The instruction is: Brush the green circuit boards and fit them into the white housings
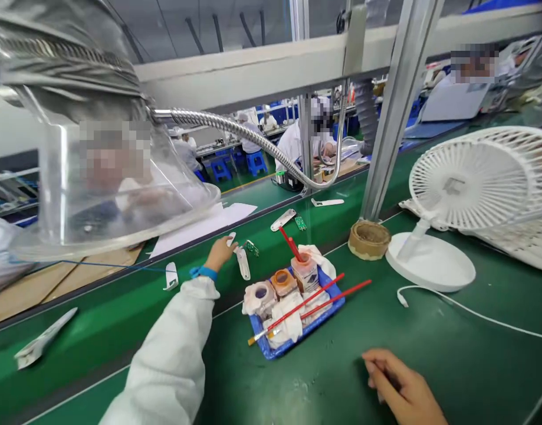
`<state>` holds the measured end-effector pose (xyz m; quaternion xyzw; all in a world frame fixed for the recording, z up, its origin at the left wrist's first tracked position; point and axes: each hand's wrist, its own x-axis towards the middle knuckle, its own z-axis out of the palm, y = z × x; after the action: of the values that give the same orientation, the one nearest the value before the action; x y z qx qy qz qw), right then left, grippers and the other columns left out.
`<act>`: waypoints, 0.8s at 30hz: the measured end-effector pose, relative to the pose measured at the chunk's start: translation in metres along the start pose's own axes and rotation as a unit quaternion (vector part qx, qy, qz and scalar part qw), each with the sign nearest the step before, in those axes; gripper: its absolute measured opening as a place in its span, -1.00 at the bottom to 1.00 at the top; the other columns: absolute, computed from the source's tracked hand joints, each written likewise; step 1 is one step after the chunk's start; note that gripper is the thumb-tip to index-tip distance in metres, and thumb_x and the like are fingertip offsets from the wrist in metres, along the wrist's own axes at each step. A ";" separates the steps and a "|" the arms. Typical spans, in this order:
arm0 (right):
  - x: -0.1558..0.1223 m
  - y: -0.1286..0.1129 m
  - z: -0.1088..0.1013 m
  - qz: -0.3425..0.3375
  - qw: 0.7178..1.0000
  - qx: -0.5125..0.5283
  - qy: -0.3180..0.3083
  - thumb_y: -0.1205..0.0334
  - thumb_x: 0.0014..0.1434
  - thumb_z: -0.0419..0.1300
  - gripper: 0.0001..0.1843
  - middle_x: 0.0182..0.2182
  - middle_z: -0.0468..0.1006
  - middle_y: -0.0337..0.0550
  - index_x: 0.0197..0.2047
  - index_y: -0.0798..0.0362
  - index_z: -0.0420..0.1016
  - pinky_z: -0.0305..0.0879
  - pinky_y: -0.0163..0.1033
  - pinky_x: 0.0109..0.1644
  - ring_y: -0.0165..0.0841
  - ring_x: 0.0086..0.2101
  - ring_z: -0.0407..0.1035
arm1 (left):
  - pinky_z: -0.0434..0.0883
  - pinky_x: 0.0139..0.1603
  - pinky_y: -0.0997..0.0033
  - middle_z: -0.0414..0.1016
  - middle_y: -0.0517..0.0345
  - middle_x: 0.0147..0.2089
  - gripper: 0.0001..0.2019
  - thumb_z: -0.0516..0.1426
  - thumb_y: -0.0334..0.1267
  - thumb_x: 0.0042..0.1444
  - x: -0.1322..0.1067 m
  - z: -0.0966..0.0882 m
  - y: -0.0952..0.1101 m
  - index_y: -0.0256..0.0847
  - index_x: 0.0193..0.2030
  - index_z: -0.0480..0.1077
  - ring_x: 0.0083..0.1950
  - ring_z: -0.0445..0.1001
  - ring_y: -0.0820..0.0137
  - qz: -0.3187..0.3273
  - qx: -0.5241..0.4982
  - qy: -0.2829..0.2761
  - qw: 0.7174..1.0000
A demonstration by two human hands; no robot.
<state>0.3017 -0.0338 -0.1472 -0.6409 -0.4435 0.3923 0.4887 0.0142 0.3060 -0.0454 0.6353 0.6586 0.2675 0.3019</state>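
Observation:
My left hand (220, 252), with a blue band at the wrist, reaches out over the green conveyor belt. Its fingers are closed on a small white plastic piece (231, 238). Just below them lies a white elongated plastic shell (243, 263), and beside that a small green circuit board (252, 248). My right hand (402, 383) rests low over the green table with fingers curled in and nothing visible in them. Between the hands stands a blue tray (276, 353) holding small bottles (285, 282), stained cloths (288, 316) and red-handled brushes (312, 300).
A white fan (430, 260) and a tape roll (370, 239) stand at right. More white shells (171, 275) and a circuit board (300, 222) lie on the belt. A clear extraction hood (115, 195) hangs upper left; a metal post (394, 112) rises behind. Co-workers sit beyond.

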 end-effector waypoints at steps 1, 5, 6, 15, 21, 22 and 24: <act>0.003 -0.010 0.001 0.022 0.999 0.028 -0.012 -0.06 0.07 0.14 -0.66 -0.60 0.43 -0.24 -0.29 0.04 0.47 0.28 -0.32 -0.46 -0.38 -0.58 0.33 | 0.41 -0.06 0.12 0.37 0.00 0.04 -0.70 0.09 -0.21 0.17 0.004 -0.004 0.005 -0.25 0.02 0.33 -0.03 0.41 0.28 0.006 0.031 -0.006 0.999; 0.027 -0.061 0.014 0.140 0.961 0.205 -0.125 0.02 0.08 0.18 -0.61 -0.60 0.45 -0.27 -0.10 0.10 0.40 0.24 -0.35 -0.52 -0.45 -0.63 0.29 | 0.42 -0.11 0.15 0.41 0.02 -0.03 -0.71 0.07 -0.17 0.18 0.026 -0.010 0.034 -0.27 -0.02 0.35 -0.09 0.44 0.31 0.043 0.126 -0.018 0.991; 0.034 -0.074 0.018 0.176 0.939 0.251 -0.156 0.07 0.09 0.18 -0.58 -0.61 0.46 -0.27 -0.02 0.10 0.35 0.22 -0.36 -0.56 -0.45 -0.65 0.27 | 0.42 -0.11 0.15 0.42 0.02 -0.03 -0.71 0.07 -0.17 0.18 0.033 -0.009 0.041 -0.27 -0.02 0.35 -0.09 0.44 0.30 0.054 0.145 -0.020 0.988; 0.078 -0.106 0.048 0.334 0.858 0.353 -0.164 0.23 0.18 0.11 -0.81 -0.44 0.57 -0.02 -0.35 0.20 0.39 0.32 -0.43 -0.62 -0.51 -0.65 0.36 | 0.41 -0.08 0.13 0.39 0.00 0.03 -0.69 0.07 -0.18 0.18 0.082 0.048 0.076 -0.25 0.02 0.33 -0.05 0.42 0.28 0.179 0.244 -0.077 0.950; 0.085 -0.094 0.057 0.273 0.888 0.348 -0.128 0.03 0.11 0.19 -0.71 -0.59 0.50 -0.20 -0.33 0.07 0.27 0.21 -0.44 -0.72 -0.47 -0.71 0.30 | 0.38 -0.01 0.06 0.32 -0.03 0.12 -0.66 0.08 -0.20 0.18 0.101 0.097 0.063 -0.22 0.08 0.29 0.03 0.38 0.24 0.224 0.261 -0.099 0.934; 0.084 -0.091 0.059 0.256 0.894 0.342 -0.134 -0.04 0.07 0.21 -0.66 -0.60 0.49 -0.23 -0.34 0.06 0.26 0.21 -0.41 -0.73 -0.45 -0.71 0.29 | 0.38 -0.01 0.06 0.31 -0.03 0.12 -0.66 0.08 -0.20 0.18 0.105 0.101 0.062 -0.22 0.09 0.29 0.03 0.38 0.24 0.222 0.258 -0.104 0.934; 0.078 -0.083 0.061 0.202 0.914 0.314 -0.161 -0.16 0.06 0.17 -0.59 -0.59 0.48 -0.23 -0.39 0.04 0.26 0.27 -0.36 -0.66 -0.42 -0.69 0.33 | 0.37 -0.01 0.07 0.31 -0.03 0.13 -0.66 0.07 -0.20 0.18 0.111 0.106 0.060 -0.21 0.09 0.29 0.03 0.38 0.24 0.212 0.245 -0.119 0.939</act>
<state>0.2528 0.0682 -0.0848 -0.4580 -0.2316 0.6996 0.4972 0.1318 0.4164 -0.0794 0.8416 0.5132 0.0781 0.1493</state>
